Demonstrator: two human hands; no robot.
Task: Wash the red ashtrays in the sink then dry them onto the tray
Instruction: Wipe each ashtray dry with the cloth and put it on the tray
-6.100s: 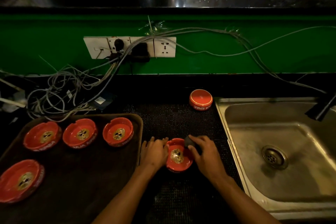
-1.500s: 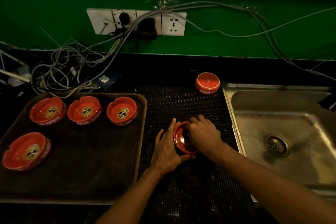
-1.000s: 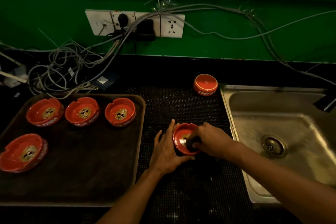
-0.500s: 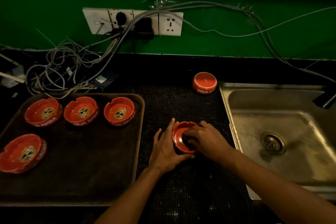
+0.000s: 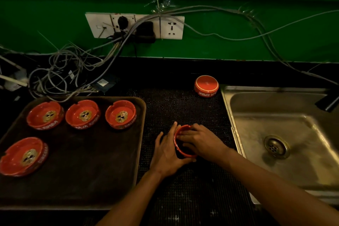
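A red ashtray (image 5: 177,140) sits tilted on the black mat between tray and sink. My left hand (image 5: 167,152) cups its left side. My right hand (image 5: 200,142) presses down into its bowl, fingers closed over a dark wiping pad that is mostly hidden. Several red ashtrays stand upright on the brown tray (image 5: 82,170): three in a back row (image 5: 45,115), (image 5: 83,114), (image 5: 121,113) and one at front left (image 5: 23,156). Another ashtray (image 5: 206,85) lies upside down at the mat's far edge.
A steel sink (image 5: 286,145) with a drain (image 5: 276,147) lies to the right, a dark tap (image 5: 328,102) over its far corner. A tangle of cables (image 5: 60,75) and wall sockets (image 5: 135,25) are behind the tray, on a green wall.
My right hand has rubbed around inside the ashtray and now covers its bowl. My left hand stays against the ashtray's left side. The other ashtrays have not moved.
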